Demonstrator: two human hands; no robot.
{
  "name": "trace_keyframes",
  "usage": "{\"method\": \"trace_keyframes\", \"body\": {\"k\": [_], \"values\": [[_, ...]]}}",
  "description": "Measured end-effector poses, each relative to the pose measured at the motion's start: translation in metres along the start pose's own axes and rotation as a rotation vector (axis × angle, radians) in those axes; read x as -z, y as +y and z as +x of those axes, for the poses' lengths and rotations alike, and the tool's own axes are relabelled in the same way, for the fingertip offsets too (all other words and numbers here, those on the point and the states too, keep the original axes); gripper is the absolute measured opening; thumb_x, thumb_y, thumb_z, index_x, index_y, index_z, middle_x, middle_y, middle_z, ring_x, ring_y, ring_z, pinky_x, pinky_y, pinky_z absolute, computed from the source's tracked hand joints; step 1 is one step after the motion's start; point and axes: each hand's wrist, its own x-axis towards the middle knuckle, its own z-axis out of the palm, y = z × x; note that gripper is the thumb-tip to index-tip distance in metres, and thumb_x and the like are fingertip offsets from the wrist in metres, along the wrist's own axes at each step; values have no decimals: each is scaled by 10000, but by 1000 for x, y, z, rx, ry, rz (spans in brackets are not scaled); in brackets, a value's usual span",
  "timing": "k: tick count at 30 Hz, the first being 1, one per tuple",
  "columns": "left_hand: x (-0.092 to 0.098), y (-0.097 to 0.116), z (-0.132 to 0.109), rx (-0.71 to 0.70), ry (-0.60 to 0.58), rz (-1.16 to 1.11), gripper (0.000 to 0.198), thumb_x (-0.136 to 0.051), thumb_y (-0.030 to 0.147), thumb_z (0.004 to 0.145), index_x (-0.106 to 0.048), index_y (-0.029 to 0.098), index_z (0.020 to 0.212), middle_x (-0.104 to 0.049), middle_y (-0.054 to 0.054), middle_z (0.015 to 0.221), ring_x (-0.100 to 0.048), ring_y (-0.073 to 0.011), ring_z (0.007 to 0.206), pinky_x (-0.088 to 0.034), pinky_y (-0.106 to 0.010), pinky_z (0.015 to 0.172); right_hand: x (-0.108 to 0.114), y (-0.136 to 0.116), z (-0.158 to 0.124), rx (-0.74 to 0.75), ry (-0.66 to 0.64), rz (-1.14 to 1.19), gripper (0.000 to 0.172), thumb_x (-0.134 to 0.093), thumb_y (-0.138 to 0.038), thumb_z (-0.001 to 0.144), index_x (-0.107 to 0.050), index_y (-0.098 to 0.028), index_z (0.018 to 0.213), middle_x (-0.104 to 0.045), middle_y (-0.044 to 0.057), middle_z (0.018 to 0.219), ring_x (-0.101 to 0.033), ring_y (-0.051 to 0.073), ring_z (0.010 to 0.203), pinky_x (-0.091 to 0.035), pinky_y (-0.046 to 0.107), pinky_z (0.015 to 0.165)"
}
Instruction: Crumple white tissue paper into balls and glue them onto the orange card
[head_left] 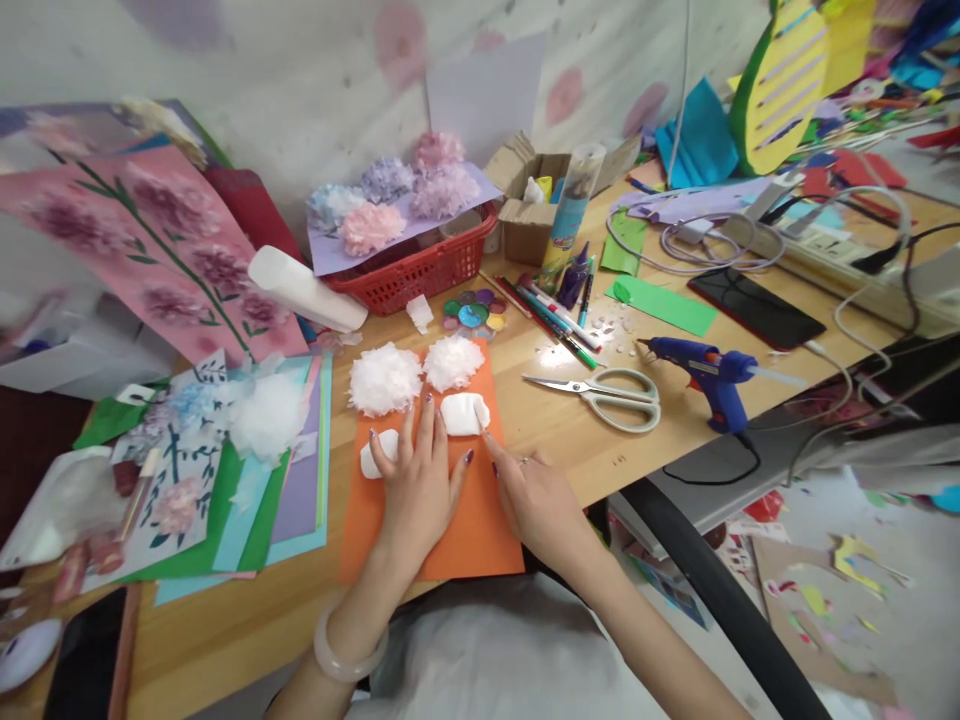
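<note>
My left hand (420, 485) lies flat with fingers spread on an orange sheet of paper (480, 540), holding nothing. Its fingers reach between a white flat pad (380, 455) on the left and a second white flat pad (461, 413) on the right, touching their edges. My right hand (536, 495) is closed, its index finger stretched to the right edge of the second pad. Whatever may be pinched in it is too small to make out. Just above the pads sit two fluffy white paper pompoms, a larger one (385, 379) and a smaller one (453, 362).
Scissors (600, 393) and a blue glue gun (705, 372) lie to the right, near a black phone (757, 308). Markers (559, 325) lie behind. A red basket (427, 270) holds pastel paper flowers. Coloured papers (300, 510) and a white pompom (266, 415) lie left.
</note>
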Motion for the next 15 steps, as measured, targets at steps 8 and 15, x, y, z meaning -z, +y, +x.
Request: {"method": "trace_keyframes", "body": {"k": [8,15], "values": [[-3,1,2,-7,-6,-146,546,-412,327,1002,-378,124,1508,-327,-191,1605,-304,-396,1471,-135,-780,1116,9,1,-1,-103,36,31,500,-325,13,911,-389,-30,1404,-656,55,731,-589,243,654,-370,346,671],[-11,-3,8,-102,-21,-432,581,-422,216,994,-272,247,1555,-378,-132,1597,-289,-309,1499,-92,-686,1198,6,2,0,-88,-3,65,476,-317,8,940,-413,-38,1404,-685,78,786,-614,251,704,-355,356,703]]}}
